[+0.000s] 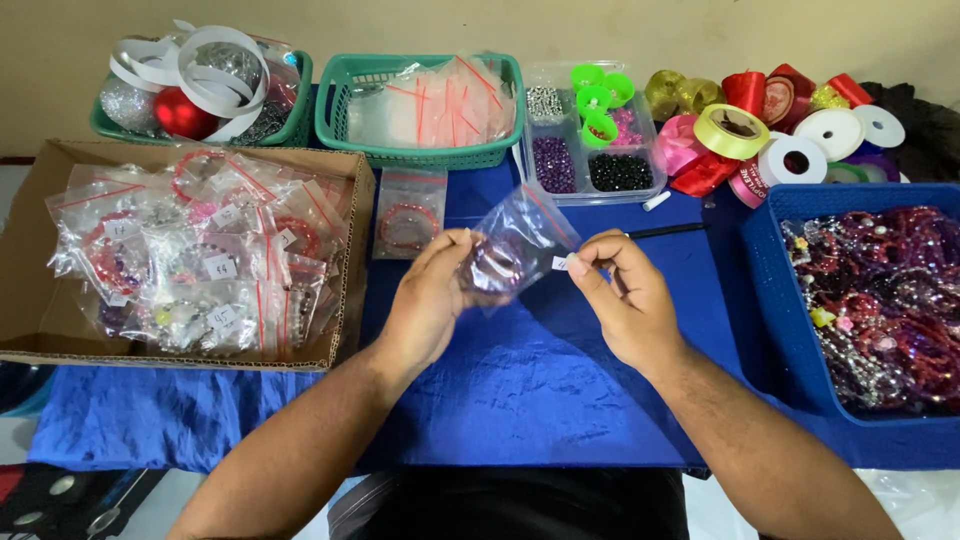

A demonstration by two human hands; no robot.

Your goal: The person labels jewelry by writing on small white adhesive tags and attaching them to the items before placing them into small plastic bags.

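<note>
Left hand (428, 300) grips a clear bag (515, 245) holding a purple bracelet (492, 268); right hand (625, 295) pinches a small white tag (560, 263), apparently labelling; next, careful placement against the bag.

Left hand (428, 300), right hand (625, 295) hold clear bag (515, 245).

Two hands (425, 300), one clear bag (515, 245), two green baskets (420, 105), one blue basket (790, 290), one cardboard box (40, 250)

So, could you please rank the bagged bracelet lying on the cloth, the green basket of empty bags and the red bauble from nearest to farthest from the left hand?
From the left hand:
1. Bagged bracelet, just above it on the blue cloth.
2. Green basket, behind that, toward the wall.
3. Red bauble, far back-left in the other tray.
</note>
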